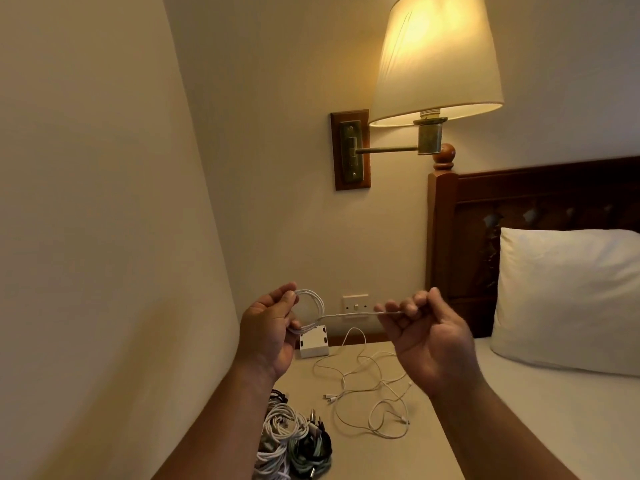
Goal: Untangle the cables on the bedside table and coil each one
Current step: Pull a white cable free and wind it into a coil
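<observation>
My left hand (272, 329) grips a small coil of white cable (313, 308), raised above the bedside table (367, 452). From the coil a straight length of the same cable runs right to my right hand (427, 337), which pinches its end between curled fingers. On the table below lies a loose tangle of thin white cables (372, 393). A heap of coiled white, green and black cables (294, 439) sits at the table's near left corner.
A small white box (313, 344) stands at the table's back left by the wall. A wall socket (356, 305) is behind the hands. A lit swing-arm lamp (436, 60) hangs overhead. The bed with a white pillow (568, 299) and dark wooden headboard (519, 220) is right.
</observation>
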